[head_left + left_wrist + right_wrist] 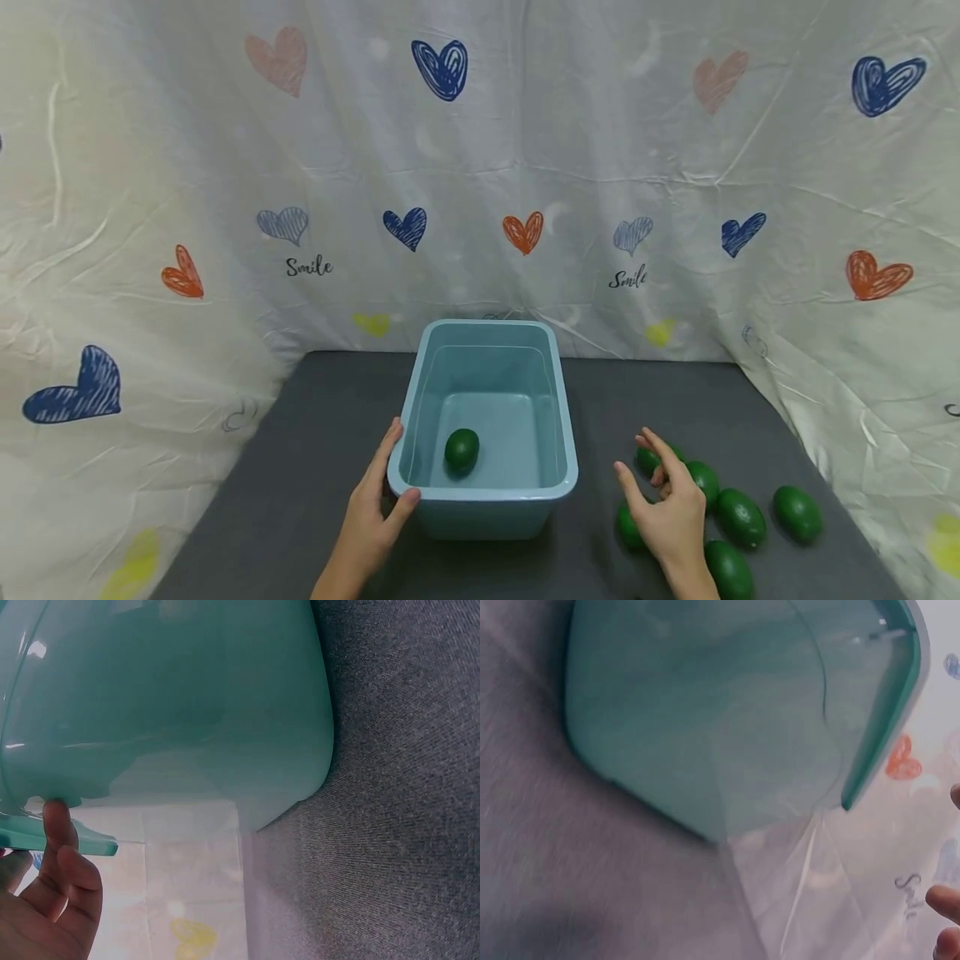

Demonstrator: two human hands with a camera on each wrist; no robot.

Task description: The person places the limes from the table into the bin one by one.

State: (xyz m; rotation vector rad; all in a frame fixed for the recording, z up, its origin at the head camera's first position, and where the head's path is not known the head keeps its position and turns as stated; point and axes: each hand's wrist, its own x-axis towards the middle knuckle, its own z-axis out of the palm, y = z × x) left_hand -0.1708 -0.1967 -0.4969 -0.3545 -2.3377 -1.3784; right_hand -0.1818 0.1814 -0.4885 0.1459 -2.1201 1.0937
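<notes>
A light blue plastic bin (480, 494) stands on the dark table with one glossy dark green oval fruit (461, 451) inside it. My left hand (367, 517) holds the bin's near left corner, thumb at the front rim and fingers along the left side. In the left wrist view, the fingers (64, 877) bend up under the rim against the outer wall. To the right of the bin, my right hand (667, 512) hovers over similar green fruits (741, 518), thumb and fingers spread apart, holding nothing. It partly hides the fruit (632, 527) beneath it.
Several fruits lie loose in a group on the right, one fruit (797, 514) farther out toward the table's right edge. A pale curtain (465, 150) printed with hearts hangs behind and along both sides of the dark grey tabletop (300, 467).
</notes>
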